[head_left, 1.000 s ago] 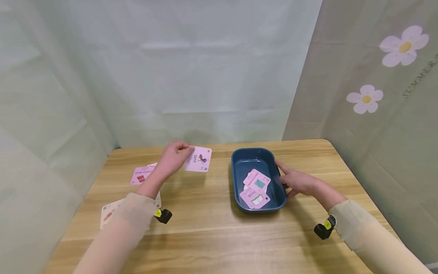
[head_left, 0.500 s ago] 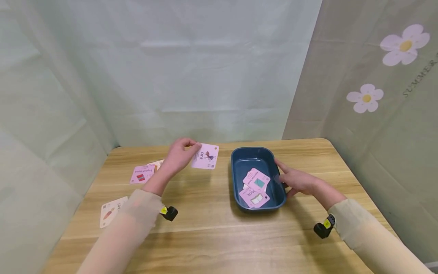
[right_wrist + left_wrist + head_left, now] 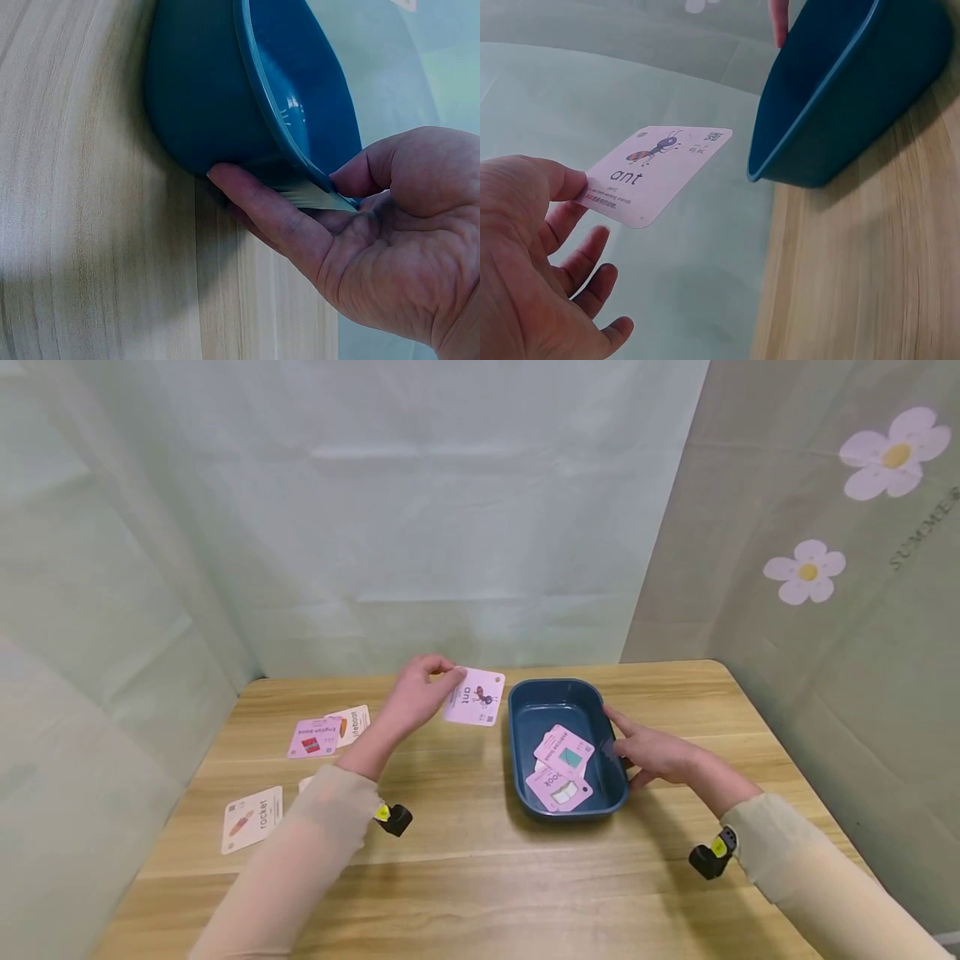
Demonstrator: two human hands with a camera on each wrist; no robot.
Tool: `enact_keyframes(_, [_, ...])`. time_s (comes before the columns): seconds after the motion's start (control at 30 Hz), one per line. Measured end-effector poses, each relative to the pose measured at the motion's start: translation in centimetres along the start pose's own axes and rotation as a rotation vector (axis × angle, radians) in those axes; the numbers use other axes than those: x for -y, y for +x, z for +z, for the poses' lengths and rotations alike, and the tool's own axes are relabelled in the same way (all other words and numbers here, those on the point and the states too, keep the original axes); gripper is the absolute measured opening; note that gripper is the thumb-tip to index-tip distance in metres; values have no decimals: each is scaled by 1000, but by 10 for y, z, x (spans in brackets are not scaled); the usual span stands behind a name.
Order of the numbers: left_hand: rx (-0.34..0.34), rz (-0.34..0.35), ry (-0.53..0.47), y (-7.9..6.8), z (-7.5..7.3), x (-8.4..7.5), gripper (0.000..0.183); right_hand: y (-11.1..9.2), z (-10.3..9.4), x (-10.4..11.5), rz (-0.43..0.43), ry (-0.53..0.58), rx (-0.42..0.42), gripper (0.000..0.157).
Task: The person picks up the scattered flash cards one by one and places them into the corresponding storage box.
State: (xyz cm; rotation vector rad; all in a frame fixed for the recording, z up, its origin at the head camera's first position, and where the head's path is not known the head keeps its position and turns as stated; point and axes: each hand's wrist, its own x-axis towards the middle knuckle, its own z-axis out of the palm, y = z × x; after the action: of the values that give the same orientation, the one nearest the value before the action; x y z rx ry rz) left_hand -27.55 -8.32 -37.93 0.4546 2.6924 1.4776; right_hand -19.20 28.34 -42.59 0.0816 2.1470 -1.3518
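My left hand (image 3: 420,697) pinches a pink flashcard (image 3: 475,697) by its edge between thumb and index finger; the other fingers are spread loosely below in the left wrist view. The card reads "ant" and carries an ant picture. It hangs above the table just left of a dark blue rectangular basin (image 3: 519,781). At the basin's right side, my right hand (image 3: 658,755) holds the wall. Thumb at the rim and fingers against the outside show in the right wrist view. Inside the basin lie several overlapping pink cards (image 3: 564,752), among them "exercise book".
On the left of the wooden table (image 3: 480,893) lie an "English book" card (image 3: 314,737), a "lifeboat" card (image 3: 356,723) and a "rocket" card (image 3: 252,819). Another pale card, near the left sleeve, is mostly hidden. Pale curtains (image 3: 450,527) hang behind and beside the table.
My left hand has moved right with the ant card, closer to the basin. More of the cards on the left now shows. The right hand and basin have stayed in place.
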Motion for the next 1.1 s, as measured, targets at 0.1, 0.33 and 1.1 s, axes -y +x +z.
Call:
enact_keyframes(0.1, [5,11,-7,2,5,-2,28,-1,0,1,3,2,0,83])
enact_keyframes(0.33, [22,33,-21,5,16,-8,29,-1,0,2,4,7,1,83])
enact_keyframes(1.1, [49,50,9,9,47,-22,23,2,4,4,2,-15,-9,81])
